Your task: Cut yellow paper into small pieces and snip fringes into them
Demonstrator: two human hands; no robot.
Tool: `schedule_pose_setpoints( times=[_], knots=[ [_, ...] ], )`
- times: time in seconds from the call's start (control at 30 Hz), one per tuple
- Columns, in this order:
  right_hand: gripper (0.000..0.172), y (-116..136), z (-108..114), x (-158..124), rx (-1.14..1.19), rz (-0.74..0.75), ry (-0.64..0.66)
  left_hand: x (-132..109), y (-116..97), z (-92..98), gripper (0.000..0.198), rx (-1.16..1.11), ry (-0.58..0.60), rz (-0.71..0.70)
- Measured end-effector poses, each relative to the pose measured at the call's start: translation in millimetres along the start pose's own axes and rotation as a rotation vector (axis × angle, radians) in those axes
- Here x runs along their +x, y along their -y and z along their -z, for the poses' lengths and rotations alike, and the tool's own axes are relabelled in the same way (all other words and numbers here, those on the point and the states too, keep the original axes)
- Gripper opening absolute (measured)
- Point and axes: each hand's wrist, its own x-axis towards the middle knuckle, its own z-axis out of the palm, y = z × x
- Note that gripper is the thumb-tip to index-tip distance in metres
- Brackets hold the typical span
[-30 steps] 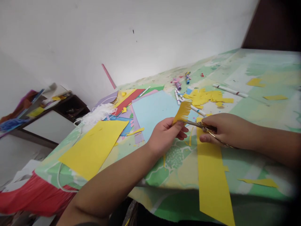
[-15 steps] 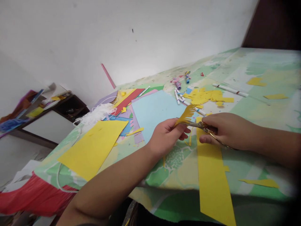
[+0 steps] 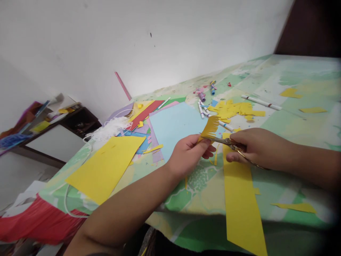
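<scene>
My left hand (image 3: 189,152) pinches the lower end of a small yellow paper strip (image 3: 210,125), whose right edge is cut into a fringe. In my right hand (image 3: 255,146) is a pair of scissors (image 3: 226,141), fingers closed around the handles. The blades point left and lie across the fringed strip, close to my left thumb. Below my right hand a long yellow paper strip (image 3: 241,202) hangs over the table's front edge. Behind the hands lies a heap of fringed yellow paper (image 3: 234,108).
A light blue sheet (image 3: 176,126), a yellow sheet (image 3: 106,169) and tangled white string (image 3: 114,127) lie to the left on the patterned tablecloth (image 3: 282,142). Several white markers (image 3: 261,102) and small paper rolls (image 3: 201,95) sit farther back. A shelf (image 3: 58,135) stands at left.
The fringed strip has flattened and now stands more upright, leaning less to the right, with the scissor blades across it. Both hands have stayed almost in place.
</scene>
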Motion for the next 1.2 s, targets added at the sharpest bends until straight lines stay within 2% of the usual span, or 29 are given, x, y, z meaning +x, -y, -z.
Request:
schedule_pose_setpoints(
  times=[0.5, 0.73, 1.2],
  knots=[
    [0.044, 2.6, 2.5, 1.6, -0.01, -0.059, 0.014, -0.5, 0.1, 1.2, 0.016, -0.051, -0.017, 0.009],
    [0.047, -1.7, -1.1, 2.0, -0.007, -0.033, 0.004, 0.7, 0.2, 1.0, 0.013, -0.051, 0.002, 0.037],
    [0.047, -0.3, -0.1, 1.2, -0.012, -0.023, 0.021, 2.2, 4.6, 1.5, 0.017, -0.112, -0.068, 0.016]
  ],
)
